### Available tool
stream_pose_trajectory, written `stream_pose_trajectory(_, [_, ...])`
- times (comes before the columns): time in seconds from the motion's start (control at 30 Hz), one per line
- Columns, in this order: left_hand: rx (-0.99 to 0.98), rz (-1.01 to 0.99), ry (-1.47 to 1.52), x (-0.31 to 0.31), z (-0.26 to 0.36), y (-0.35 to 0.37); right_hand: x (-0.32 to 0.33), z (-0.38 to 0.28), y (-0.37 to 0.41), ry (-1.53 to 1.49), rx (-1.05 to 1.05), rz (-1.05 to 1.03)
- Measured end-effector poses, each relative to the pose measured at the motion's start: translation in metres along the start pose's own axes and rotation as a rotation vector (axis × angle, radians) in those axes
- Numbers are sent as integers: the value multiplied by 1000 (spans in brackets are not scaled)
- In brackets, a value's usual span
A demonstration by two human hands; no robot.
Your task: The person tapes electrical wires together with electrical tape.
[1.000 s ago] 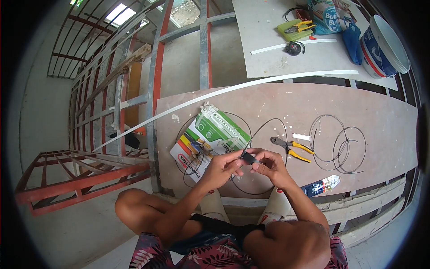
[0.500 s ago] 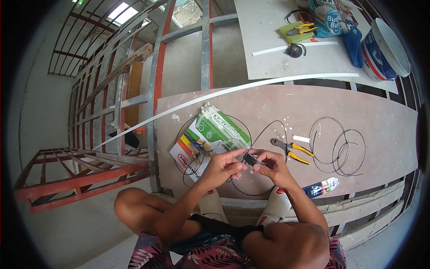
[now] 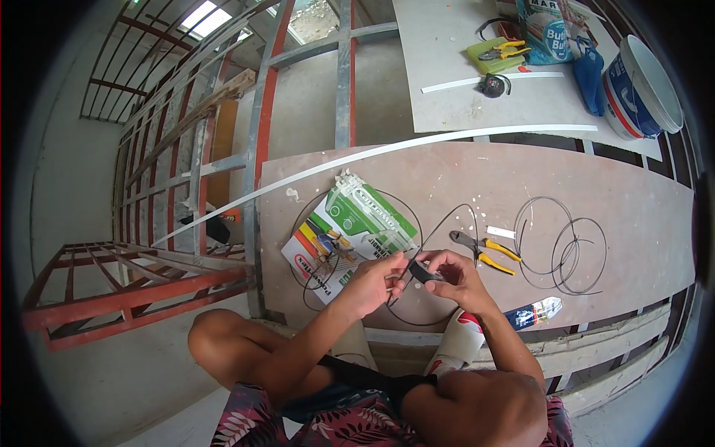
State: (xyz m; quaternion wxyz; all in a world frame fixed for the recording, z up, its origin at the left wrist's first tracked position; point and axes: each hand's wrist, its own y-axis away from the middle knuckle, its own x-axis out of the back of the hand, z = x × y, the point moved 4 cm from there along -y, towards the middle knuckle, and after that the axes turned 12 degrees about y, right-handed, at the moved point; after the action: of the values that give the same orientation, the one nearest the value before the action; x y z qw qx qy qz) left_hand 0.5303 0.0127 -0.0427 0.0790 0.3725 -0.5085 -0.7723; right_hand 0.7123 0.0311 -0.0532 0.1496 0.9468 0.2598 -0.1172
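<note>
My left hand (image 3: 372, 284) has its fingertips closed on a thin black cable (image 3: 448, 214), which arches up to the right and loops round below the hands. Against the cable, my right hand (image 3: 458, 281) pinches a small black roll of tape (image 3: 422, 272). The two hands almost meet, and the fingers partly hide where tape and cable touch. Under the cable, left of my hands, lies a printed green and white bag (image 3: 365, 212) with several small tools (image 3: 328, 242) on it. Cutting pliers (image 3: 488, 250) with yellow handles lie right of my hands.
Coiled black cable (image 3: 553, 242) rests on the board (image 3: 633, 201) to the right. A blue and white tube (image 3: 533, 313) lies near its front edge. A long white strip (image 3: 357, 157) crosses the far side. Behind stand a bucket (image 3: 639, 89) and a tape measure (image 3: 492, 86).
My left fingers have shifted slightly and curled more along the cable. The black roll in my right hand has turned, showing more of its dark side. The pliers and coil stay put.
</note>
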Motion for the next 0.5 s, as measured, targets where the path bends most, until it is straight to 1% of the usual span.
stream_pose_trajectory(0.03, [-2, 0, 2, 2, -1, -1, 1, 0, 0, 1, 0, -3])
stream_pose_trajectory(0.1, [-59, -64, -116, 2, -2, -3, 1, 0, 1, 41, 2, -6])
stream_pose_trajectory(0.13, [-59, -64, -115, 1, -4, -3, 1, -2, 2, 41, 1, -6])
stream_pose_trajectory(0.2, [-143, -75, -238, -2, -5, -4, 3, -8, 2, 90, 10, 38])
stream_pose_trajectory(0.33, [-173, -76, -327, -1, -7, -8, 5, -9, 3, 127, 7, 25])
stream_pose_trajectory(0.4, [-311, -88, -458, -4, -6, -7, 4, -10, 4, 193, -97, 11])
stream_pose_trajectory(0.43, [-309, -89, -458, -4, -8, -8, 4, -9, 3, 193, -99, 12])
stream_pose_trajectory(0.5, [-365, -12, -539, -3, -10, -8, 2, -5, 1, 354, -91, -40])
